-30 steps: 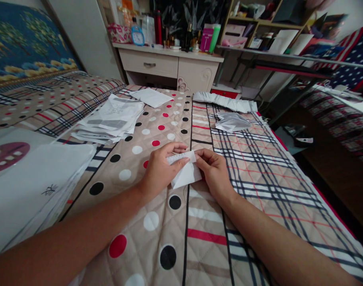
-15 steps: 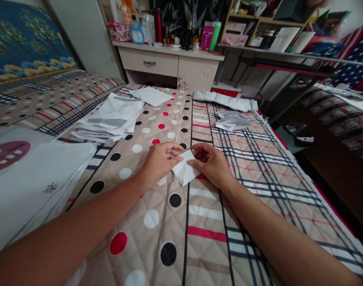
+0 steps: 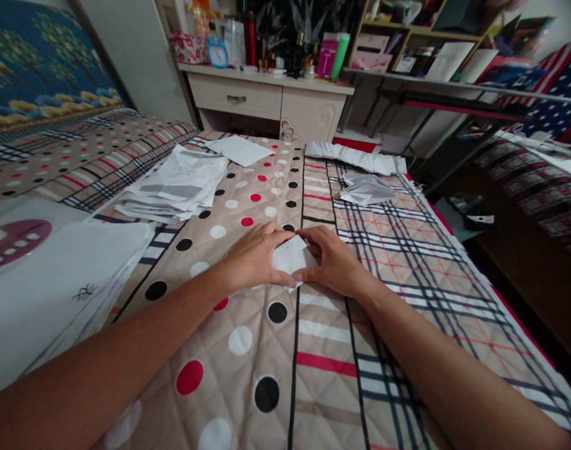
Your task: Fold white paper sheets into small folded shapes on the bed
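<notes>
A small folded piece of white paper (image 3: pixel 291 252) lies on the quilted bedspread between my hands, with faint marks along its upper left edge. My left hand (image 3: pixel 257 256) curves round its left side, thumb at the near corner and fingertips at the far edge. From the right, my right hand (image 3: pixel 334 259) holds it the same way, the thumb meeting the left thumb at the near corner. Both hands are closed on the paper's edges. My palms and fingers cover parts of its sides.
Stacked written sheets (image 3: pixel 177 184) lie to the left, behind a larger pile of white sheets (image 3: pixel 102 262). More paper (image 3: pixel 241 150) is at the far edge. Folded paper pieces (image 3: pixel 366 189) and a long pleated paper strip (image 3: pixel 355 157) lie at the right. A white dresser (image 3: pixel 261 94) stands behind.
Both thumbs have moved down from the middle of the paper to its near corner. My left hand has spread further around the left side, and the fingertips have come together at the far edge.
</notes>
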`<act>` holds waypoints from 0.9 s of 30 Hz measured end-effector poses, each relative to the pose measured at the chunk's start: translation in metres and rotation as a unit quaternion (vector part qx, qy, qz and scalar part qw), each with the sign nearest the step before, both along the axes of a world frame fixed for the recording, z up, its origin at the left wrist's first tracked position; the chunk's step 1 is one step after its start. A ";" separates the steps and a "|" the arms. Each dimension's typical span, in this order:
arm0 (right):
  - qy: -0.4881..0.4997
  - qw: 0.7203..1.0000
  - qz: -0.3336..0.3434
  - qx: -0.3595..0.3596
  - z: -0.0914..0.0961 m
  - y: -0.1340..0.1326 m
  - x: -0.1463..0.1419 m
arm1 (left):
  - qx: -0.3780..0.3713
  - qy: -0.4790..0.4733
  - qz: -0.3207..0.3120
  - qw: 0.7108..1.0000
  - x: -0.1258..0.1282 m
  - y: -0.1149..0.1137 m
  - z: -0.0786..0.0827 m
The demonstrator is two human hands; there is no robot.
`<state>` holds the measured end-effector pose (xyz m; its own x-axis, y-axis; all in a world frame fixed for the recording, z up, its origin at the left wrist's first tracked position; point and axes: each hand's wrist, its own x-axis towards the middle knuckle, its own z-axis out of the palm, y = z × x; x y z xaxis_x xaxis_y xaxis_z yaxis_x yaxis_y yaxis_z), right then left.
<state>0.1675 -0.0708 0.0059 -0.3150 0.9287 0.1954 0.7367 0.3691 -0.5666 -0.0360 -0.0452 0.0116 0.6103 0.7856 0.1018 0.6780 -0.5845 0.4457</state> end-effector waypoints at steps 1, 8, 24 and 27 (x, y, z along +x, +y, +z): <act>-0.014 1.000 0.006 -0.003 0.001 0.000 0.000 | 0.003 0.014 -0.008 1.000 0.000 0.000 0.000; 0.015 1.000 0.019 0.001 -0.006 0.002 0.003 | -0.007 0.039 -0.026 0.999 0.000 0.007 -0.003; 0.107 0.994 -0.006 0.018 -0.016 -0.003 0.002 | -0.114 -0.277 -0.023 0.954 -0.004 0.021 -0.025; 0.150 0.989 -0.007 0.009 -0.016 -0.007 0.001 | -0.085 -0.279 -0.012 0.956 -0.002 0.021 -0.028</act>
